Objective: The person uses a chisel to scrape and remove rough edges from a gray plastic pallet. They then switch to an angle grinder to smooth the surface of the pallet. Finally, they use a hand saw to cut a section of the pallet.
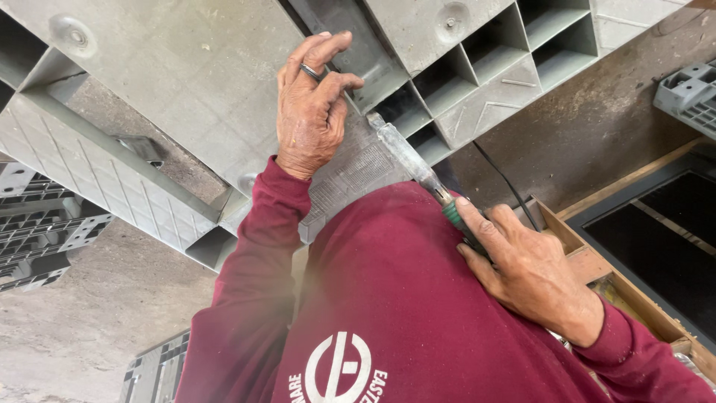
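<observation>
Head view shows a person in a dark red shirt point(403, 298) leaning over a big grey plastic pallet point(194, 82). Left hand point(312, 108) lies on the pallet with its fingers partly curled, pressing it and holding nothing. Right hand point(522, 269) is wrapped around the green handle of a long metal tool point(406, 160). The tool's tip touches the pallet just beside the left hand, near the square pockets. It looks like the step in hand is working a spot on the pallet with the tip. A good next move needs a firm grip and a still pallet. A flat patch with tiny raised print point(350, 175) sits on the pallet below the left hand. Other grey pallets point(37, 224) lie at the left, and a wooden frame point(597, 261) is at the right.
</observation>
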